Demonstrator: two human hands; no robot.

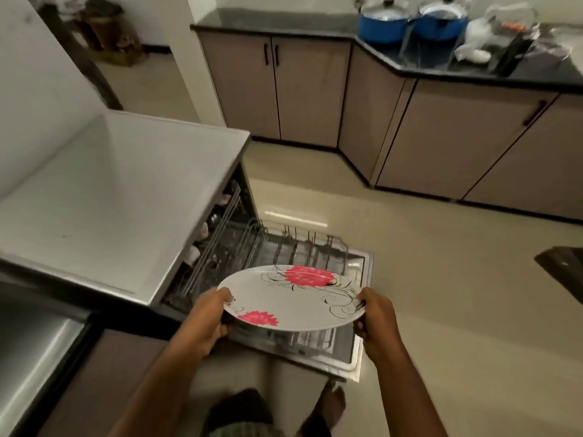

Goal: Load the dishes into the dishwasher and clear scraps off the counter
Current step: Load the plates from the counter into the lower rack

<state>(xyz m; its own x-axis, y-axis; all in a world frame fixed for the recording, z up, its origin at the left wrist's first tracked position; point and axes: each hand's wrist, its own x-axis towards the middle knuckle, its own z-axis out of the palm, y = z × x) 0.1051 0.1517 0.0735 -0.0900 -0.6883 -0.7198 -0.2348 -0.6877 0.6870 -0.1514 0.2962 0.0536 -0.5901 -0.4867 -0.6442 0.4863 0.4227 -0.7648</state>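
Both hands, left hand (pixel 210 313) and right hand (pixel 373 316), have fingers clamped on opposite rims of the floral plate (pixel 291 299), held nearly flat above the pulled-out lower rack (pixel 303 247). Risk: it's not tilted, so it could clatter across the tines instead of slotting in.

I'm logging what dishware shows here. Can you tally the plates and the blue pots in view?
Plates: 1, the flowered plate held by the left hand and right hand over the dishwasher rack.
Blue pots: 2, one beside the other on the dark counter.
Total: 3
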